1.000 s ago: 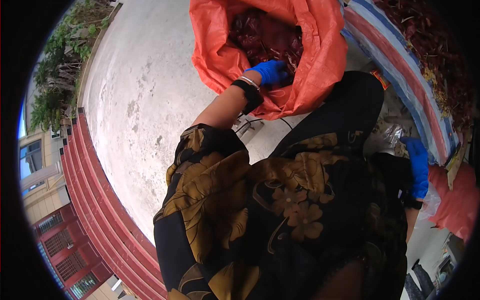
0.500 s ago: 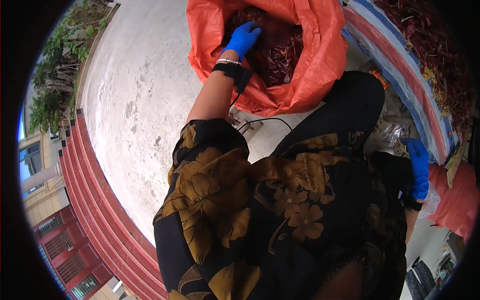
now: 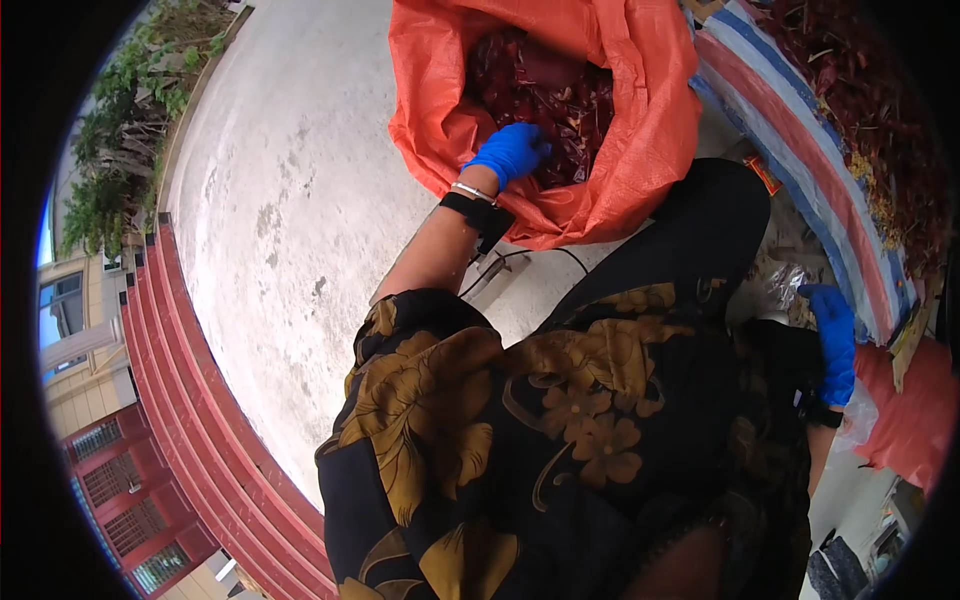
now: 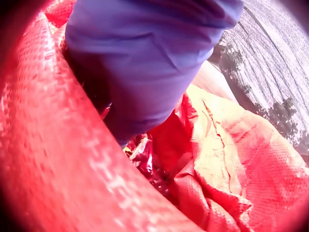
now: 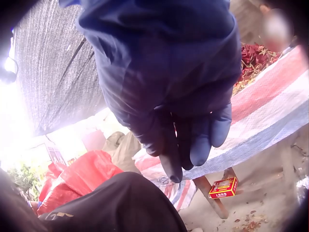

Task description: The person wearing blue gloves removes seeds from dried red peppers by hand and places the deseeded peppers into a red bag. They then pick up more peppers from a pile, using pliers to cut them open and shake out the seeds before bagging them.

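Observation:
My left hand [image 3: 508,153], in a blue glove, reaches over the near left rim of an orange woven sack [image 3: 645,150]. Dark red dried chillies [image 3: 585,110] fill the sack's mouth, and the fingers point down among them with their tips hidden. In the left wrist view the gloved hand [image 4: 140,67] is close up between folds of the sack [image 4: 231,169]. My right hand [image 5: 164,87], gloved as well, hangs at my side with fingers loosely extended and nothing in them. It is beside the red, white and blue striped sheet [image 5: 265,111].
More dried chillies [image 3: 860,80] lie on the striped sheet at right. Below it, a small red and yellow box [image 5: 223,188] shows in the right wrist view. A red bag [image 3: 910,410] sits behind my right hand. Red steps [image 3: 220,400] line the left of the concrete yard [image 3: 260,200].
My left hand was in the chillies near the near rim, moved up to the sack's left inner side, then came back down and right. My right hand has stayed nearly still.

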{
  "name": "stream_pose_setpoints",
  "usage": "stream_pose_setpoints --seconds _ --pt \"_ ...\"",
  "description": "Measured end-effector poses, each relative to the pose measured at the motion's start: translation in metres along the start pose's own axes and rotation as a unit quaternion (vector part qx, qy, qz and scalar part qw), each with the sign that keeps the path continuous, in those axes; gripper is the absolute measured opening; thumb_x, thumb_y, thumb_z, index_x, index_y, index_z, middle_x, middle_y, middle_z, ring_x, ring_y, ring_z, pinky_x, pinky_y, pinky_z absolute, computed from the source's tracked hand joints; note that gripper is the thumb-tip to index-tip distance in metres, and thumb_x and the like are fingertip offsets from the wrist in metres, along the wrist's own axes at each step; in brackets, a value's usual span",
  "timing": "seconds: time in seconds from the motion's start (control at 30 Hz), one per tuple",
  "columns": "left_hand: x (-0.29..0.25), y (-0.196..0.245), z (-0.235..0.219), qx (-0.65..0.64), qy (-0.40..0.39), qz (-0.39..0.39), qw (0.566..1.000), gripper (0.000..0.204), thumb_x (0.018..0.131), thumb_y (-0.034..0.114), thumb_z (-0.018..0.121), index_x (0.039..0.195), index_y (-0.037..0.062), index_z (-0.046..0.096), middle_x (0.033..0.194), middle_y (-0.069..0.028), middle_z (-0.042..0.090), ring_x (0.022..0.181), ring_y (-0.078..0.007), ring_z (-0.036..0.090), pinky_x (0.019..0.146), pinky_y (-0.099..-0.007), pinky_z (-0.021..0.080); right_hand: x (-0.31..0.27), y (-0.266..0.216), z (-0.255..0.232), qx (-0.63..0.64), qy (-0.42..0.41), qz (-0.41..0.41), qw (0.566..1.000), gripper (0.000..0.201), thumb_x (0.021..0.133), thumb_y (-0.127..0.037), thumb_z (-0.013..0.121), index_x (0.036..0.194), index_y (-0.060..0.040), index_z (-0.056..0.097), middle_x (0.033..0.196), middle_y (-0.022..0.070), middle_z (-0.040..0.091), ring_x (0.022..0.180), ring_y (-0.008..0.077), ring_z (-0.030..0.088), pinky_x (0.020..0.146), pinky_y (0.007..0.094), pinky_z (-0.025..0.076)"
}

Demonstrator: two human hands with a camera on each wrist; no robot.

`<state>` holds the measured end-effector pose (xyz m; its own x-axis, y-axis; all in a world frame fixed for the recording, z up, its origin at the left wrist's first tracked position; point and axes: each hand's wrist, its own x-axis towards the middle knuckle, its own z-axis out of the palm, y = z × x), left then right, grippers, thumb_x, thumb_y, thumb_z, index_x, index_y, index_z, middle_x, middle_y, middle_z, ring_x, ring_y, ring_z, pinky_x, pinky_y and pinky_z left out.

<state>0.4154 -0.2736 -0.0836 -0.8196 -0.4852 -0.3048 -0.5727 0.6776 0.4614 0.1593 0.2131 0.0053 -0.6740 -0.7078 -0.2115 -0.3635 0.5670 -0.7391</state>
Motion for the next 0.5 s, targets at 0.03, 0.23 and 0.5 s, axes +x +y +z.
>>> stream_pose_setpoints --seconds 0.03,0.23,0.5 --pt "0.003 0.001 -0.004 0.001 0.001 0.002 1.000 0.032 0.076 0.026 0.061 0.103 0.0089 0.060 0.111 -0.0172 0.054 0.101 -0.0350 0.053 0.086 -0.0395 0.044 -0.001 -0.001 0.000 0.001 0.002 -0.001 1.000 0.014 0.086 -0.008 0.051 0.094 -0.0009 0.060 0.088 0.0068 0.057 0.086 0.0170 0.054 0.079 0.0269 0.040" --pt "0.051 -0.018 -0.024 -0.045 0.396 0.054 0.916 0.066 0.071 0.034 0.069 0.126 0.0077 0.043 0.135 -0.0229 0.031 0.124 -0.0402 0.030 0.098 -0.0410 0.035 -0.007 -0.005 -0.003 0.001 0.008 0.001 1.000 0.013 0.086 -0.007 0.051 0.093 0.0003 0.059 0.088 0.0072 0.057 0.086 0.0170 0.054 0.079 0.0267 0.040" --pt "0.057 0.045 0.008 0.127 -0.045 -0.049 0.990 0.072 0.066 0.067 0.055 0.128 0.0304 0.044 0.137 -0.0107 0.034 0.129 -0.0401 0.021 0.101 -0.0612 0.017 -0.011 -0.017 -0.001 -0.013 0.019 -0.033 0.999 0.012 0.084 -0.006 0.052 0.092 0.0008 0.059 0.089 0.0088 0.058 0.086 0.0194 0.056 0.079 0.0283 0.041"
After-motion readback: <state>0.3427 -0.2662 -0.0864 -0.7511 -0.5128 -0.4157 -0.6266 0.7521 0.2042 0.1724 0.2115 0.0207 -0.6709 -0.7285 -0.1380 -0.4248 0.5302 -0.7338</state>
